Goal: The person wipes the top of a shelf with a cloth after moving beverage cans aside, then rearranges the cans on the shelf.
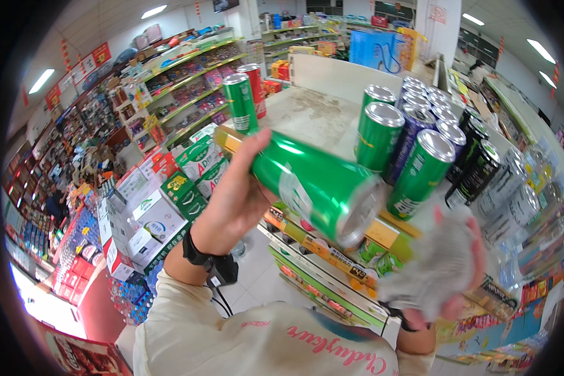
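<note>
A tall green drink can (310, 181) lies tilted in the grip of my left hand (237, 188), its metal end toward the lower right. My right hand (474, 254), blurred by motion, has a grey cloth (432, 261) bunched in it, at the shelf's right part. Close to that cloth, a green can (420, 174) stands at the front of the top shelf (310, 105). Behind it are another green can (380, 136) and several purple cans (411, 136). At the shelf's left end, a green can (239, 101) and a red can (254, 89) stand together.
Black cans (474, 174) and clear bottles (552, 192) stand to the right. Lower shelves with price strips (329, 254) run below the top one. Stacked drink cartons (160, 216) fill the left side. A blue gift box (373, 49) sits behind the shelf's back panel (343, 77).
</note>
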Tool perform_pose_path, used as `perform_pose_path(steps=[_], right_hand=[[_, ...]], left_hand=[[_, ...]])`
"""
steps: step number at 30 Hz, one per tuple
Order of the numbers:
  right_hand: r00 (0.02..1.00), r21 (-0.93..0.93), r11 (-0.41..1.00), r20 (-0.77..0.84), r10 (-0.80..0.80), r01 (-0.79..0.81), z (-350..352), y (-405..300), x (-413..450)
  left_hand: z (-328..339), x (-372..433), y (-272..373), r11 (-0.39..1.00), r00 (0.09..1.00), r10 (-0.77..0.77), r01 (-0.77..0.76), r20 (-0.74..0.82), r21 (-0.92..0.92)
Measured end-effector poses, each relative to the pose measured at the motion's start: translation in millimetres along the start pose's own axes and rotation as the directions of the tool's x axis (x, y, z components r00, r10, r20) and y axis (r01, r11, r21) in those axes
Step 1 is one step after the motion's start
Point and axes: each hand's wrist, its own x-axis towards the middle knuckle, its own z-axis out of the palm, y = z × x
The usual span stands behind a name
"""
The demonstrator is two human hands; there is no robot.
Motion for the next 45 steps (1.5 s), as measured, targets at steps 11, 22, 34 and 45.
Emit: perform_pose_path(steps=[11,22,34,45], right_hand=[[0.740,-0.433,0.657,0.034,-0.672,0.616,39,0,-7],[0.737,0.201,0.741,-0.110,0.667,-0.641,4,-45,3],[0.744,-0.547,0.837,-0.569,-0.351,-0.024,-84,-20,17],[0.810,-0.555,0.832,-0.491,-0.319,-0.009,-90,-16,9]], left_hand=[[13,-45,-61,0.824,0.685,0.546,-0.545,0.483,-0.158],[50,-36,-29,0.134,-0.220,0.470,-0.940,0.855,-0.315],[170,27,-43,-0.049,0.274,0.381,-0.948,0.883,0.315],[186,56,-96,-0.061,0.495,0.096,-0.863,0.863,0.502]])
